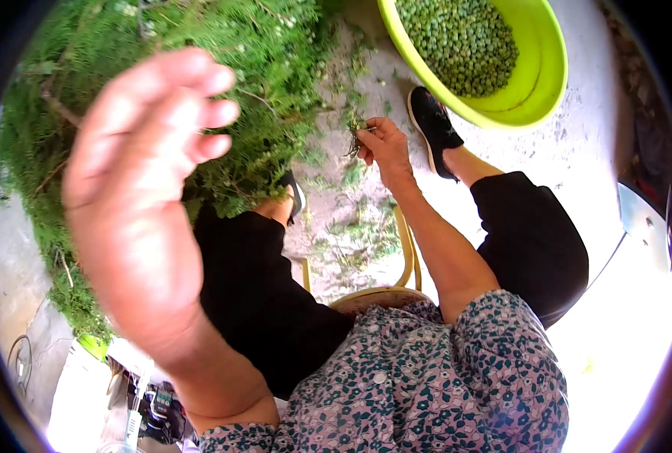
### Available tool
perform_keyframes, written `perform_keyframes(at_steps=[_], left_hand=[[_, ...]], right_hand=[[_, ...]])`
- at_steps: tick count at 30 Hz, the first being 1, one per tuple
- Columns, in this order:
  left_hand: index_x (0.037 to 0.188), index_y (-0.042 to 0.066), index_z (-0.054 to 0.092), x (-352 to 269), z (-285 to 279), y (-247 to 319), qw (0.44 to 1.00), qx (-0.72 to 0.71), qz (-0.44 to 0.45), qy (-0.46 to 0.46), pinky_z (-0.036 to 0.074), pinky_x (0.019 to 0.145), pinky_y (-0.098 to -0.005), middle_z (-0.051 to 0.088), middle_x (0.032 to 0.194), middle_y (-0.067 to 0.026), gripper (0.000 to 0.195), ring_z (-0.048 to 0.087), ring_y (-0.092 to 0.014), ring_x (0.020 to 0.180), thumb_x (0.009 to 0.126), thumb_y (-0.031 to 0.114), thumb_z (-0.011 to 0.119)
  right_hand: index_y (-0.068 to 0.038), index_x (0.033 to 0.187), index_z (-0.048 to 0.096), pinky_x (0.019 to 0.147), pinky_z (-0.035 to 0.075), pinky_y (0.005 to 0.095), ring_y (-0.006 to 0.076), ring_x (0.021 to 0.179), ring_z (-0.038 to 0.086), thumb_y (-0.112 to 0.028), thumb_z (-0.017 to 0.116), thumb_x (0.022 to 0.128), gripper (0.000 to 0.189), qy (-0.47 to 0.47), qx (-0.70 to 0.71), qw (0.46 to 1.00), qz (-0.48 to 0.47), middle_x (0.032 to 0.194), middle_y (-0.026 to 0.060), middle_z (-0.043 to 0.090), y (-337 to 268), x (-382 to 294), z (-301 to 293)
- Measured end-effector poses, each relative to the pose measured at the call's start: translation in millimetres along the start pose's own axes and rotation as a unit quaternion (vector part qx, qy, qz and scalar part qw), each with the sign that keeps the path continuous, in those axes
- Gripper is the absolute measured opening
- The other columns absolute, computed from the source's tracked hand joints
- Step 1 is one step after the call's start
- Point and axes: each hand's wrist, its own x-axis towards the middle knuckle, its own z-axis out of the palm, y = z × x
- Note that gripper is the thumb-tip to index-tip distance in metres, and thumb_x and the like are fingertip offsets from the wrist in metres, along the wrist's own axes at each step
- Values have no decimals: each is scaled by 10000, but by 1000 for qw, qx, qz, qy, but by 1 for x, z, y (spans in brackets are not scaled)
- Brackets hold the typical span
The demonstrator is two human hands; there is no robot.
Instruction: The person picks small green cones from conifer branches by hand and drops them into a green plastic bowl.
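Note:
My left hand (143,164) is raised close to the camera at the left, blurred, with its fingers curled and slightly apart. Nothing shows in it. Behind it spreads a large heap of cut, feathery evergreen branches (279,68) bearing small pale cones, partly hidden by this hand. Between thumb and fingers, my right hand (387,147) pinches a small evergreen sprig (354,137) with thin dark stems. That hand is between the heap and a lime-green plastic basin (548,73), which holds many small round green cones (466,51).
Loose green clippings (364,235) litter the concrete floor (585,130) between my feet. A black shoe (433,127) stands beside the basin. Below me is a stool with a yellowish metal leg (406,249). Dark equipment (163,410) lies at lower left.

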Motion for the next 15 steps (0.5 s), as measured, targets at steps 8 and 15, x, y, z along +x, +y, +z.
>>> perform_keyframes(at_steps=[8,15], left_hand=[[1138,91,523,16,40,-35,955,281,31,-90,486,580,-240,567,1001,-106,473,593,-144,719,712,137,724],[966,6,620,17,46,-36,995,39,-51,-81,409,443,-190,610,743,-31,216,538,-78,568,764,67,665]], right_hand=[[-71,962,521,412,382,185,44,489,481,-27,613,810,183,-60,98,980,-164,625,0,564,-131,-55,89],[-60,1017,504,476,450,205,89,567,555,-85,566,857,173,-122,177,969,-121,721,23,597,-165,-80,91]])
